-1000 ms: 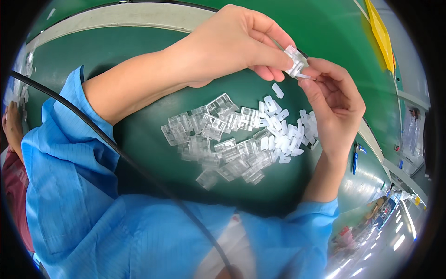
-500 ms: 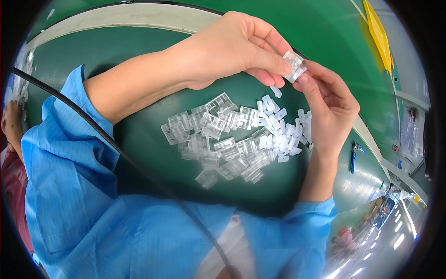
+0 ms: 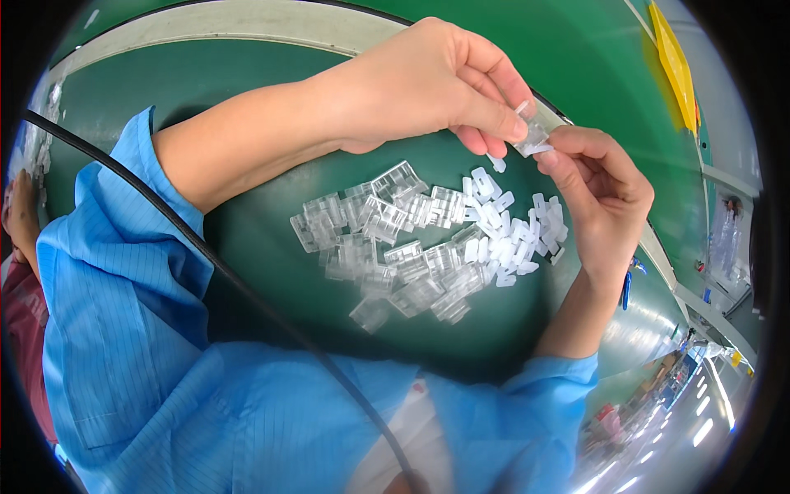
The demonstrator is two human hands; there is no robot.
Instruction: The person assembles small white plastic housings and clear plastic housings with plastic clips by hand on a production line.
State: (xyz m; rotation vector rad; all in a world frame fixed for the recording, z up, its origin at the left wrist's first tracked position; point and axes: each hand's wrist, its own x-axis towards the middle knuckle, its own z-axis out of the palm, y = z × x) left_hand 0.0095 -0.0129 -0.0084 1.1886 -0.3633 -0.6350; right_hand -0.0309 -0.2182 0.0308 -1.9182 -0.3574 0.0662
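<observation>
My left hand (image 3: 436, 86) pinches a clear plastic block (image 3: 535, 132) between thumb and fingertips above the far side of the bench. At the block's lower edge, my right hand (image 3: 607, 185) holds a small white plastic clip (image 3: 538, 150) between thumb and forefinger; whether the clip sits inside the block cannot be made out. Below my hands lies a loose pile of similar clear blocks (image 3: 415, 292). Beside it, to the right, are heaped many small white clips (image 3: 516, 235). One stray clip (image 3: 496, 163) shows just under my left fingers.
The pieces lie on a dark green bench top (image 3: 255, 62) with a pale rim (image 3: 206, 23) at the back. A black cable (image 3: 239, 284) crosses in front of my left sleeve. Blue-handled pliers (image 3: 627, 290) lie past my right wrist. Another person's hand (image 3: 22, 206) is at the far left.
Both hands have shifted slightly to the right with the block. The block has tilted, and my right hand has turned a little, its fingertips now lower against the block's edge.
</observation>
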